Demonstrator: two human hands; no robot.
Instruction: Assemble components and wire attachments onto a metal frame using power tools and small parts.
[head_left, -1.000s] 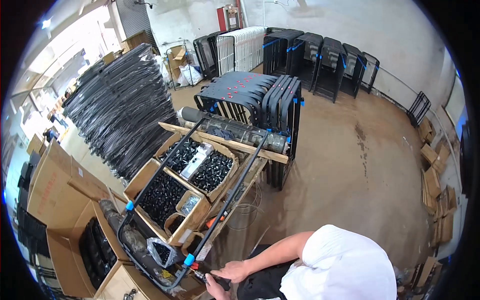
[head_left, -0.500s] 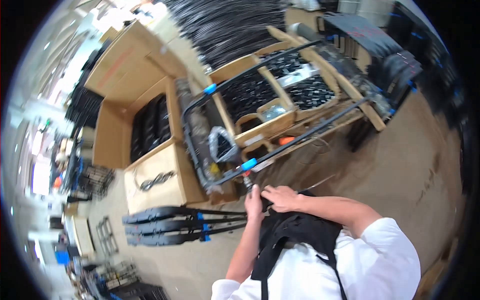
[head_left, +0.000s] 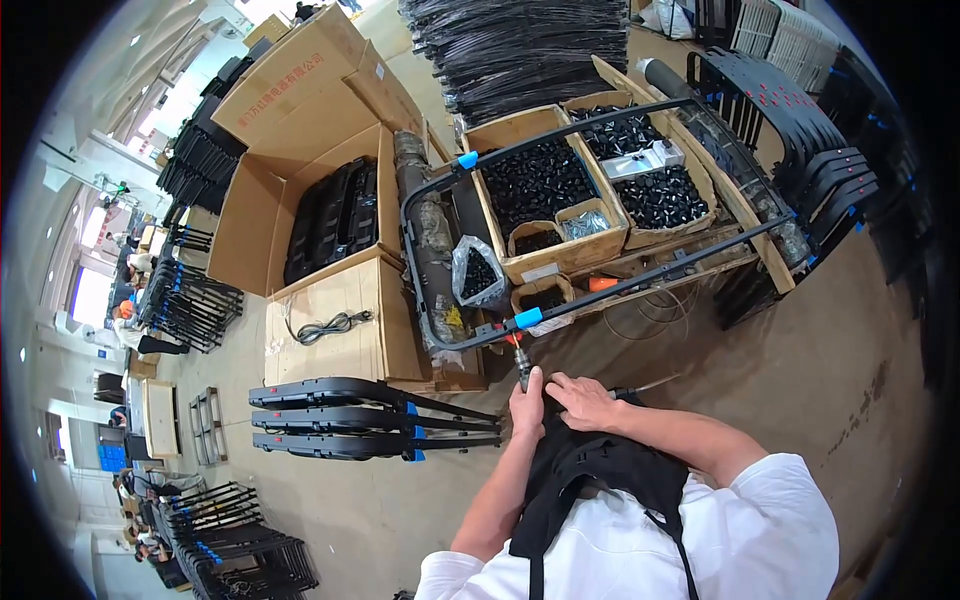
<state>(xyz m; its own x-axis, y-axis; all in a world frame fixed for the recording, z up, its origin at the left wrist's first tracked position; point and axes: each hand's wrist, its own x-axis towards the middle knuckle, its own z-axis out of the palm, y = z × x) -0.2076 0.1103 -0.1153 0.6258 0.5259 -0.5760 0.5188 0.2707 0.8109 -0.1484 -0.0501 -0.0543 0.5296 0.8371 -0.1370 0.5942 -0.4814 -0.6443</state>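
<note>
Tool (head_left: 523,371), seemingly powered, partly hidden

Above the parts boxes (head_left: 570,255), the black frame (head_left: 600,126) encloses an open way down, but its near tube (head_left: 726,242) bars low reaches from the counter's (head_left: 695,240) near edge. A plastic bag (head_left: 460,268) narrows the near left corner; a wooden plank (head_left: 772,262) crosses the right end.

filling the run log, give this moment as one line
left hand: around driver; right hand: beside left; driver tip: near black frame, by blue band
</note>
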